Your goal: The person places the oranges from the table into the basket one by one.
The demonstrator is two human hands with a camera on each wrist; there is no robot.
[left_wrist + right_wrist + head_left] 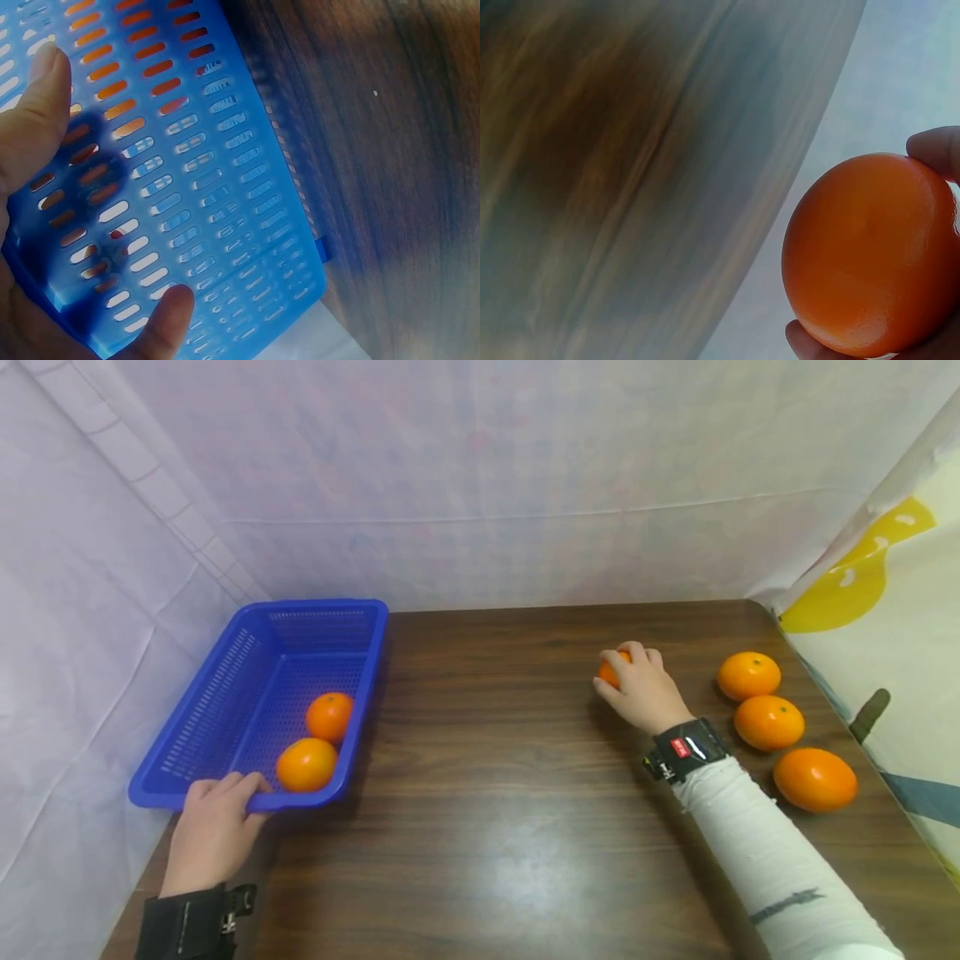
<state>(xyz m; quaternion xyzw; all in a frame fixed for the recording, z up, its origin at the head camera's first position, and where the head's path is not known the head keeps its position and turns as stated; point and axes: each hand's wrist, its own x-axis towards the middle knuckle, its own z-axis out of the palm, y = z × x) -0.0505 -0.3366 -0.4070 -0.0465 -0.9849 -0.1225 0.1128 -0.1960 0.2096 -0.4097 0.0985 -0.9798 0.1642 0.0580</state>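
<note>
My left hand (217,831) grips the near rim of a blue plastic basket (258,799), fingers over the edge. In the left wrist view, thumb and a fingertip lie against the slotted basket wall (187,187). Inside the basket, two oranges (307,765) sit side by side in the near right corner. Over the right half of the table, my right hand (647,693) holds another orange (870,255) between thumb and fingers. In the head view, the hand covers most of that fruit.
Three more oranges (768,723) form a row along the right side of the brown wooden table (480,760), close to my right forearm. Pale cloth (480,485) hangs behind the table and along its left side. Yellow-patterned fabric (847,593) lies beyond the right edge.
</note>
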